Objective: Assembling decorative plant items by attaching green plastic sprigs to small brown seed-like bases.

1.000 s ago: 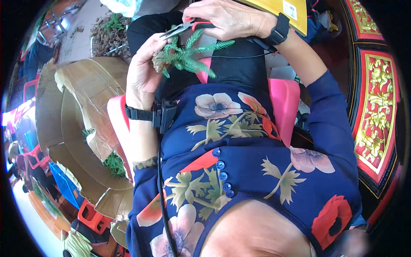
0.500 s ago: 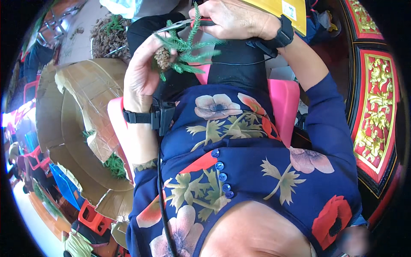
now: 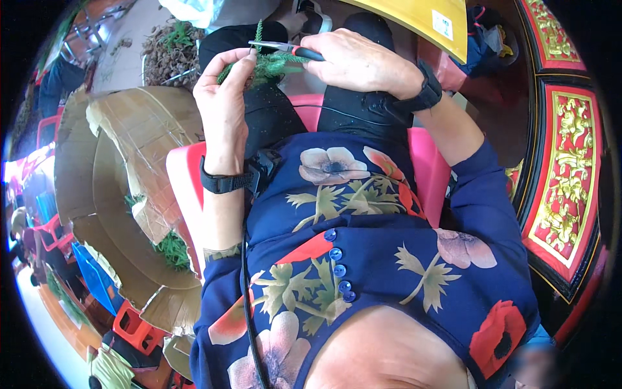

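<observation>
In front of my knees, my left hand point(image 3: 223, 91) pinches a green artificial pine sprig point(image 3: 269, 66) between thumb and fingers. Its needled twigs spread to the right, and one points up. My right hand point(image 3: 363, 61) is wrapped around a pair of pliers point(image 3: 278, 47) with red and black handles. The metal jaws reach left across the sprig to just above my left fingertips. Whether they grip a wire or stem there is too small to tell. No pine cone shows at the sprig now; my left hand covers its base.
A torn cardboard box point(image 3: 107, 188) at my left holds green sprigs point(image 3: 172, 251). Beyond it, a container of brown pine cones point(image 3: 170, 55) stands near a pale plastic bag point(image 3: 194, 10). A yellow board-like surface point(image 3: 414, 19) lies ahead right; pink chair arms point(image 3: 427, 175) flank me.
My left hand has turned and moved slightly, hiding the pine cone seen earlier. My right hand has shifted down and right, and the pliers now lie nearly level across the sprig.
</observation>
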